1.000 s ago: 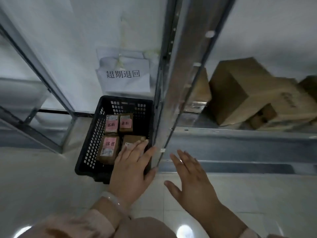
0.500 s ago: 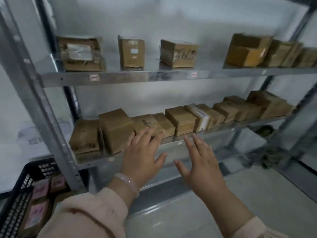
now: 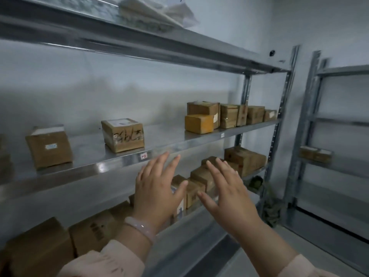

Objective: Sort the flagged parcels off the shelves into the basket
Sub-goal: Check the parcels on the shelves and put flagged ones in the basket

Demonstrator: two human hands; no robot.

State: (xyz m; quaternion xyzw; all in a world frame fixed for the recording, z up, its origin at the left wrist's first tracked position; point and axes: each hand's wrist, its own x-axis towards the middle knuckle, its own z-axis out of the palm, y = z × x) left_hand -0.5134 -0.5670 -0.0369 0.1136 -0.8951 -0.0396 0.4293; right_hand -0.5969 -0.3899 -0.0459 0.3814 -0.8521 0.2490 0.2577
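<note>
Brown cardboard parcels stand on a grey metal rack. On the middle shelf are a plain box, a box with black handwriting, and a cluster at the right with a yellow box in front. More parcels line the lower shelf. My left hand, with a pale bangle on its wrist, and my right hand are raised side by side in front of the lower shelf, fingers straight and spread, holding nothing. No flag mark shows on any parcel. The basket is out of view.
White soft packets lie on the top shelf. A second metal rack stands at the right with a small box on it. Dark greenish clutter lies on the floor by the rack's right post.
The view swung from the black basket on the floor up and right to the shelves. Both hands stayed raised and empty, now in front of the lower shelf.
</note>
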